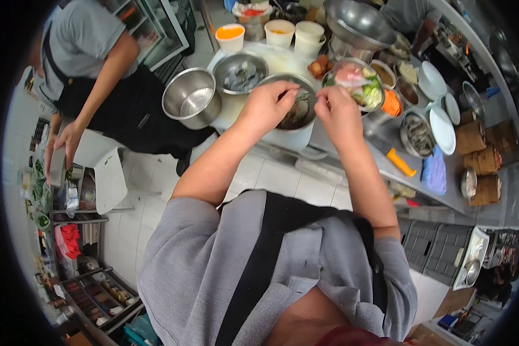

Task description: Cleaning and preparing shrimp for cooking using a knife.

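Observation:
Both my hands are raised over a steel bowl (284,123) holding dark, wet bits that look like shrimp shells. The fingers of my left hand (266,106) pinch a small greyish shrimp (303,94) above it. Close by on the right, my right hand (341,111) is closed with thumb and fingers together; whatever they grip is hidden. Beyond my left wrist stands a steel bowl (218,70) of grey, peeled-looking shrimp (242,76). A deep steel pot (191,99), with nothing visible inside, sits at the counter's left edge.
Right of my hands are a bowl of cut vegetables and pale meat (354,83), a bowl of shrimp (417,134), an orange-handled knife (400,162) and white plates (442,130). White tubs (229,39) line the back. At left, an aproned person (98,75) stands near a white chair (111,181).

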Tool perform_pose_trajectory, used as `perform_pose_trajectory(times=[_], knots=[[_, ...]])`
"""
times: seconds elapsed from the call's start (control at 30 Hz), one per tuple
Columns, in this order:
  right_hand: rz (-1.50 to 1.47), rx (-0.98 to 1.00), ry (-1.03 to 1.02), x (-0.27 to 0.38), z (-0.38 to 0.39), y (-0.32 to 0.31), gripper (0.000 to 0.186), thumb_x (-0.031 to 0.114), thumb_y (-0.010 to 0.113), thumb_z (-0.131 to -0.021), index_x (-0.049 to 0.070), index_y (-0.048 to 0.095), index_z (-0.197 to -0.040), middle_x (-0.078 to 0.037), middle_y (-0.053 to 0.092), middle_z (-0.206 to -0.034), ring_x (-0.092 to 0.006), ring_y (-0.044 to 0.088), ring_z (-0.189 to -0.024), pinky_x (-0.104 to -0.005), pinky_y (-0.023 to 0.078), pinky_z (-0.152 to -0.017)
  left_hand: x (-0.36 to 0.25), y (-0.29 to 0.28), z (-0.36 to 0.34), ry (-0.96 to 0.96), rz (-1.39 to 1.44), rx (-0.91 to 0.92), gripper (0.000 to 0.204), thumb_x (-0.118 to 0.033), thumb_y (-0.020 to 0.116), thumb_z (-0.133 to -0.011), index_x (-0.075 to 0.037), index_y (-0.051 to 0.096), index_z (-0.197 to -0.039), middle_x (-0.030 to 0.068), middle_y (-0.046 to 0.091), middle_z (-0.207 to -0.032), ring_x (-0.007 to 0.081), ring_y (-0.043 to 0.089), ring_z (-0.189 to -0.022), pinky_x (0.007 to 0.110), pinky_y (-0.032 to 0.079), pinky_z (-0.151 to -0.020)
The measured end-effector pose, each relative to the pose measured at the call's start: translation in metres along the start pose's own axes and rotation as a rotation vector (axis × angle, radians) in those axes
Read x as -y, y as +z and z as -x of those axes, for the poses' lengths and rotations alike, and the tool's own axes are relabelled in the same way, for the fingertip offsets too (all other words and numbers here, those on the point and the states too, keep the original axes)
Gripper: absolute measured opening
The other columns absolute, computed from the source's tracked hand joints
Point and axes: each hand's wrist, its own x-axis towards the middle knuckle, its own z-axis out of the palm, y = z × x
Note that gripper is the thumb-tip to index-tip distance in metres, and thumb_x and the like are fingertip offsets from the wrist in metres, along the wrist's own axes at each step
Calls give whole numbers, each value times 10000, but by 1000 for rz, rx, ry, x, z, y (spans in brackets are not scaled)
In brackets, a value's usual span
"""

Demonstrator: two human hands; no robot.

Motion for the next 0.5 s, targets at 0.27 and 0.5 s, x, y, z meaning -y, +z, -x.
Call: perform_pose_trajectory(times=[0.27,0.5], knots=[[-404,71,53,-42,-8,-46,51,39,580,-799,11,579,-841,-103,562,-779,-188,565,-667,-270,452,-617,60,24,14,127,-639,205,195,-140,631,-721,-72,655,-902,144,601,-933,326,560,-918,430,435,-850],[-770,294,294,-61,7,-131,38,27,579,-818,3,584,-847,0,579,-794,-53,535,-695,-211,440,-614,-81,-23,-73,203,-614,-233,138,-108,637,-751,-61,636,-881,109,639,-909,296,587,-896,376,484,-767]])
